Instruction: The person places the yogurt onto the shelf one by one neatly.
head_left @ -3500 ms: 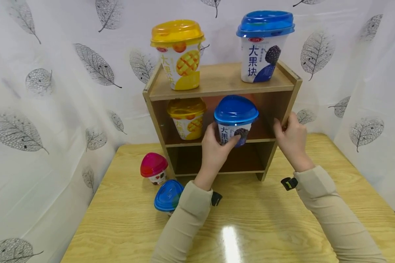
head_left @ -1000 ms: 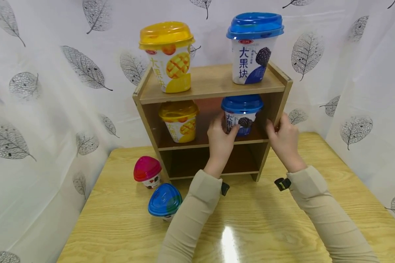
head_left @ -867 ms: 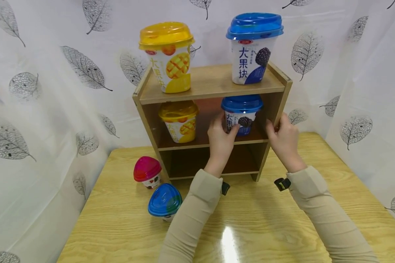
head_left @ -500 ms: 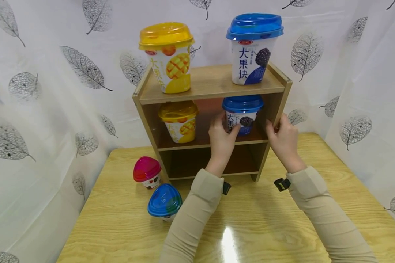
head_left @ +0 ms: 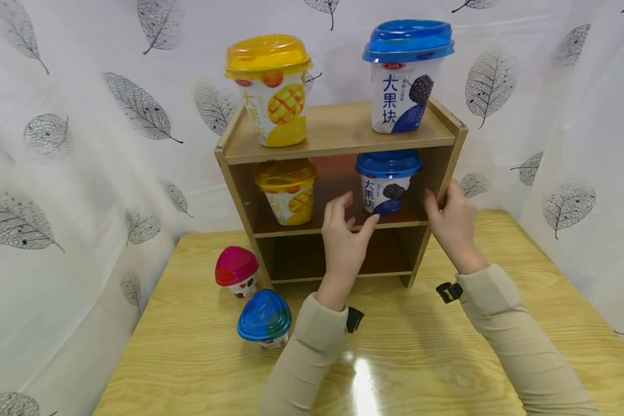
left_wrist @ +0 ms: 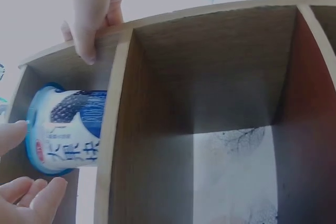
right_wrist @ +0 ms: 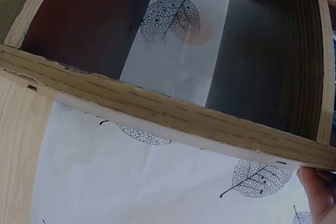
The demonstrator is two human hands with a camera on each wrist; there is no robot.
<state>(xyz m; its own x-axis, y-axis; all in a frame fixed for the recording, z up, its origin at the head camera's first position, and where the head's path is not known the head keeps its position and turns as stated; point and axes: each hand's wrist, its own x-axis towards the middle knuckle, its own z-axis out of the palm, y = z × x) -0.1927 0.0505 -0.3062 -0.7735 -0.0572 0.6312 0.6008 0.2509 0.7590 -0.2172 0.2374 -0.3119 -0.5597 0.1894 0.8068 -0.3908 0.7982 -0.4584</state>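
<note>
My left hand (head_left: 343,248) is in front of the shelf's middle level, thumb and fingers spread with nothing between them. Just behind it, a blackberry yogurt cup (head_left: 387,188) with a blue lid stands upright on that level, at the right. In the left wrist view the same yogurt cup (left_wrist: 71,129) shows beyond the spread fingertips (left_wrist: 50,195). My right hand (head_left: 455,228) grips the right side panel of the small wooden shelf (head_left: 338,136), thumb on the inner face. The right wrist view catches part of that hand (right_wrist: 317,195) at the panel's edge.
A mango yogurt cup (head_left: 291,196) stands on the middle level's left. Above, another mango cup (head_left: 275,110) and a blackberry cup (head_left: 403,92) stand on top. A pink-lidded cup (head_left: 237,268) and a blue-lidded cup (head_left: 265,318) sit on the wooden table (head_left: 187,358), left of the shelf.
The blackberry cup went from in front of the shelf onto its middle level. My left hand then let go and drew back toward me. The right hand kept its grip on the panel.
</note>
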